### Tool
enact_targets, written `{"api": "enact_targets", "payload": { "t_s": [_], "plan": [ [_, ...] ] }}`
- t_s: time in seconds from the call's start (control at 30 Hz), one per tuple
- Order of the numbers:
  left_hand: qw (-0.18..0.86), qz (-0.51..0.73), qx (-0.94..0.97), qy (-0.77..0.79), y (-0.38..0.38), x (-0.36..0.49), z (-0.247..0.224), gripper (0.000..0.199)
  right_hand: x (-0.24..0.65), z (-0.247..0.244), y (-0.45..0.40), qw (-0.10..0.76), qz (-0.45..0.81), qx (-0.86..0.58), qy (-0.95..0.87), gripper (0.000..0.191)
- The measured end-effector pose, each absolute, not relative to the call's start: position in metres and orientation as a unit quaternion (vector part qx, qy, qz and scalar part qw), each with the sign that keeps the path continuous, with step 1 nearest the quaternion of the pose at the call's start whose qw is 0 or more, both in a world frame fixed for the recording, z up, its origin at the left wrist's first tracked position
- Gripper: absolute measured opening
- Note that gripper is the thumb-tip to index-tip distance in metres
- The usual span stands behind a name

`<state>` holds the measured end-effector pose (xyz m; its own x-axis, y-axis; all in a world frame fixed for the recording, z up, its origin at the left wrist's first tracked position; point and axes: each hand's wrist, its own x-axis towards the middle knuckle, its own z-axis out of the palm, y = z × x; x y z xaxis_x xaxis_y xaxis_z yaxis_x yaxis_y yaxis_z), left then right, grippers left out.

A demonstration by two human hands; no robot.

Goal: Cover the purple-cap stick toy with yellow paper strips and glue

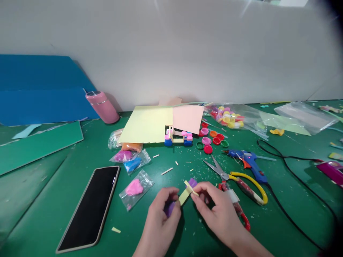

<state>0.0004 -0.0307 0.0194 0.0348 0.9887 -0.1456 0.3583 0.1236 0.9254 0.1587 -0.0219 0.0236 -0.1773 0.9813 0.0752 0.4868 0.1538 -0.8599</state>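
Observation:
Between my two hands is a small craft piece: a pale yellow paper strip [184, 196] with purple parts [192, 182] at its ends. My left hand [164, 214] is closed around the near purple end, which its fingers partly cover. The fingertips of my right hand [214, 207] pinch a narrow yellow strip [190, 187] lying crosswise near the far end. Just right of that hand lie yellow-handled scissors [248, 185] and a red-handled tool [235, 203], partly hidden. Farther back stands a small model car [178, 138] with blue and pink wheels.
A blue glue gun [248, 160] with a black cord lies at right. Several bottle caps [207, 141] are scattered behind. Left are a phone [89, 210], a bag of pink clay [135, 187] and a pink tumbler [103, 107]. Yellow paper [148, 123] lies at the back.

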Motion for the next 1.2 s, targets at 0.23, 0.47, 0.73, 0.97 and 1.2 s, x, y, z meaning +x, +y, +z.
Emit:
{"api": "enact_targets", "payload": {
  "t_s": [0.23, 0.47, 0.73, 0.97, 1.2],
  "plan": [
    [0.262, 0.377, 0.654, 0.601, -0.041, -0.003, 0.02, 0.018, 0.181, 0.029, -0.001, 0.32, 0.45, -0.487, -0.676, 0.013],
    [0.256, 0.359, 0.736, 0.513, -0.005, -0.003, 0.027, 0.022, 0.181, 0.027, 0.002, 0.332, 0.457, -0.479, -0.672, 0.016],
    [0.378, 0.325, 0.732, 0.464, 0.014, -0.004, 0.036, 0.011, 0.181, 0.03, 0.005, 0.33, 0.454, -0.472, -0.68, 0.014],
    [0.419, 0.31, 0.732, 0.439, 0.02, -0.004, 0.037, 0.015, 0.182, 0.032, 0.005, 0.324, 0.45, -0.48, -0.68, 0.016],
    [0.42, 0.323, 0.723, 0.443, 0.017, -0.003, 0.038, 0.015, 0.181, 0.034, 0.006, 0.318, 0.445, -0.48, -0.686, 0.016]
  ]
}}
